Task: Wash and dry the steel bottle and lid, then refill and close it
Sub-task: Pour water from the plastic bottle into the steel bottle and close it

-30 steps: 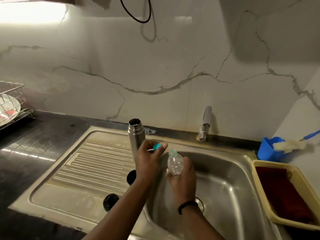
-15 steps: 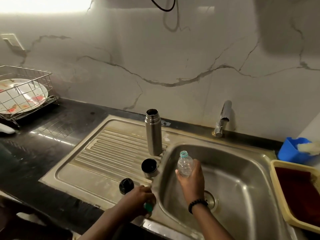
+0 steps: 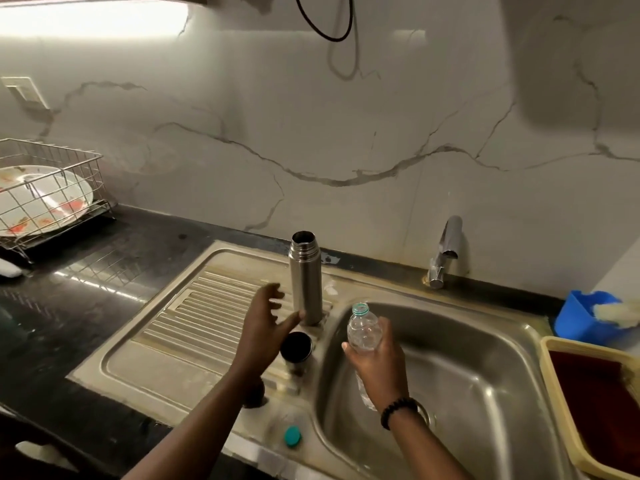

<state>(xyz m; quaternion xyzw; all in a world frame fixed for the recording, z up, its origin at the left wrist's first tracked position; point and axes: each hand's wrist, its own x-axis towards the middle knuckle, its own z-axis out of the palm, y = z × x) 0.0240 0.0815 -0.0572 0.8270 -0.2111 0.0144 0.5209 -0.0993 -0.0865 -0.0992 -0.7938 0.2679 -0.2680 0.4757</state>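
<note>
The steel bottle (image 3: 305, 276) stands upright and uncapped on the drainboard (image 3: 194, 317), beside the sink basin. My left hand (image 3: 265, 323) is spread just left of its base, thumb near or touching it, holding nothing. My right hand (image 3: 375, 362) grips a clear plastic bottle (image 3: 363, 330) with no cap, held above the basin (image 3: 467, 386). A steel cup lid (image 3: 296, 351) stands mouth-up in front of the steel bottle. A black stopper (image 3: 254, 398) lies mostly hidden under my left forearm. A teal plastic cap (image 3: 292, 435) lies on the sink's front rim.
A tap (image 3: 445, 252) rises behind the basin at the wall. A wire dish rack (image 3: 52, 199) with a plate sits on the black counter, far left. A blue container (image 3: 585, 317) and a yellow basket (image 3: 595, 407) with a dark red cloth stand right of the basin.
My left hand put the teal cap down on the sink's front rim and moved up to the steel bottle's base. My right hand kept hold of the plastic bottle.
</note>
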